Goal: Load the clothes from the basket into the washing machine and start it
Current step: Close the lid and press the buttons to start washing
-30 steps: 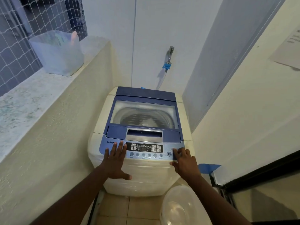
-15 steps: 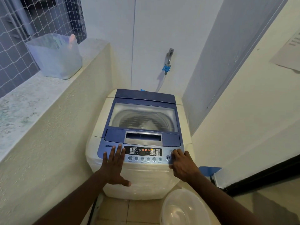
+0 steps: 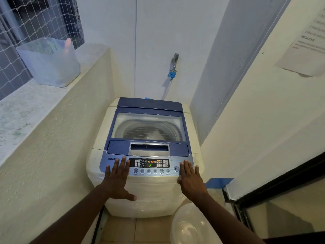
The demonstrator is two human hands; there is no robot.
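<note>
Lid shut on the washing machine [image 3: 147, 155], clothes [image 3: 155, 133] inside, both hands flat, empty, left hand [image 3: 117, 180] idle, so we tap start button [image 3: 176, 168] once with right hand [image 3: 190, 180].

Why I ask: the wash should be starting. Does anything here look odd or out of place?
Nothing stands out: the washing machine lid is shut, its display is lit, and the left hand and right hand rest flat by the panel.
</note>
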